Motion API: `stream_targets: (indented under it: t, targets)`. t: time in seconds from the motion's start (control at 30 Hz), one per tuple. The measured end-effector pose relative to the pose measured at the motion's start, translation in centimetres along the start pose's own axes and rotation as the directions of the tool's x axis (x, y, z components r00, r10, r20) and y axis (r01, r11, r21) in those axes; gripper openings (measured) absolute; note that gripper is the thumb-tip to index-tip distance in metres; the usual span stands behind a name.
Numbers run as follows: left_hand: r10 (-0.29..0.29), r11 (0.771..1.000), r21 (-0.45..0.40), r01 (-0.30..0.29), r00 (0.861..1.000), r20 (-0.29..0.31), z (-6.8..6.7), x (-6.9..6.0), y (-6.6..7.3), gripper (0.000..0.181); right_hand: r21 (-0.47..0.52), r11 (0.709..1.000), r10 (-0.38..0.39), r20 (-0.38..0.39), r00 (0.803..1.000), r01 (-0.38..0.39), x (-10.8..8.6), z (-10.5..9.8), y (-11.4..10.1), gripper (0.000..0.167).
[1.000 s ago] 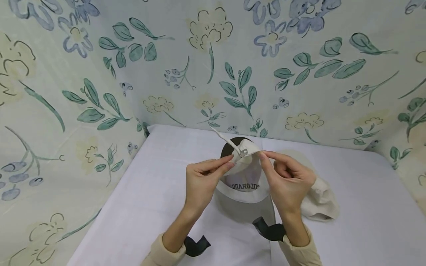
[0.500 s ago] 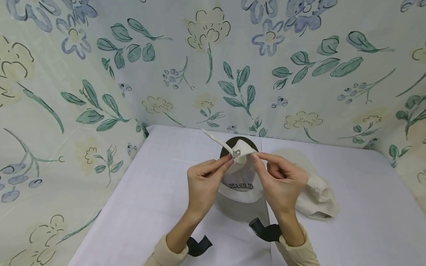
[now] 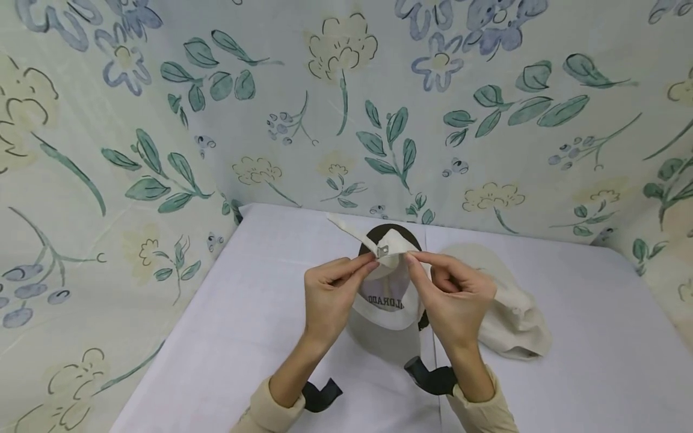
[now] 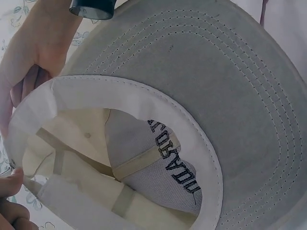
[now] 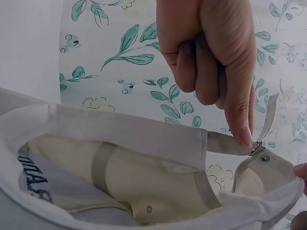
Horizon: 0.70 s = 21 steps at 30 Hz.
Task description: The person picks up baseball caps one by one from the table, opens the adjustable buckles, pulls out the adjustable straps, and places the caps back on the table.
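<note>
A cap with a grey brim (image 4: 211, 72) is held up, its inside facing me and dark lettering (image 4: 175, 158) showing through reversed. At its rear opening my left hand (image 3: 335, 294) pinches the adjusting strap beside a small metal buckle (image 5: 256, 148). The strap's loose end (image 3: 349, 228) sticks up to the left. My right hand (image 3: 455, 294) pinches the cap's rear edge on the other side of the buckle, its remaining fingers curled in. In the right wrist view only the right hand's fingertips (image 5: 301, 171) show at the edge.
A beige cap (image 3: 517, 319) lies on the white-covered table (image 3: 216, 337), right of the held cap. Something dark brown (image 3: 397, 228) shows behind the held cap, mostly hidden. Floral cloth (image 3: 303, 78) hangs behind and at the sides. A black camera mount (image 3: 430, 377) sits on each wrist.
My right hand has moved left, closer to the left hand, and the cap has turned slightly with it. The strap's loose end leans further left. Both hands keep their pinch.
</note>
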<state>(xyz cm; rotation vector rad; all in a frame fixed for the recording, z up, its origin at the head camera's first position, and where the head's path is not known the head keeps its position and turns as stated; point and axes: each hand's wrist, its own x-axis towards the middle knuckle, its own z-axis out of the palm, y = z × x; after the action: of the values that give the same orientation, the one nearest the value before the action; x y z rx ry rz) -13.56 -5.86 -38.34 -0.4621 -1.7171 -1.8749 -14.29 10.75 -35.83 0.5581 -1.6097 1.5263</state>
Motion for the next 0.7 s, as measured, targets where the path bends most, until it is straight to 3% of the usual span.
stream_targets:
  t: [0.17, 0.5, 0.7]
  targets:
    - [0.024, 0.999, 0.024, -0.024, 1.000, 0.001, -0.01, -0.14, -0.04, 0.010, -0.001, 1.000, 0.000, 0.003, 1.000, 0.000, -0.13, -0.01, 0.05, 0.014]
    - [0.136, 0.990, 0.056, -0.132, 0.988, -0.076, -0.16, 0.06, -0.19, 0.008, -0.003, 1.000, 0.019, 0.013, 1.000, -0.019, -0.11, -0.07, 0.12, 0.014]
    - [0.177, 0.983, 0.071, -0.170, 0.978, -0.113, -0.34, 0.22, 0.01, 0.007, 0.022, 1.000, -0.010, 0.089, 0.996, 0.008, -0.03, -0.18, 0.35, 0.018]
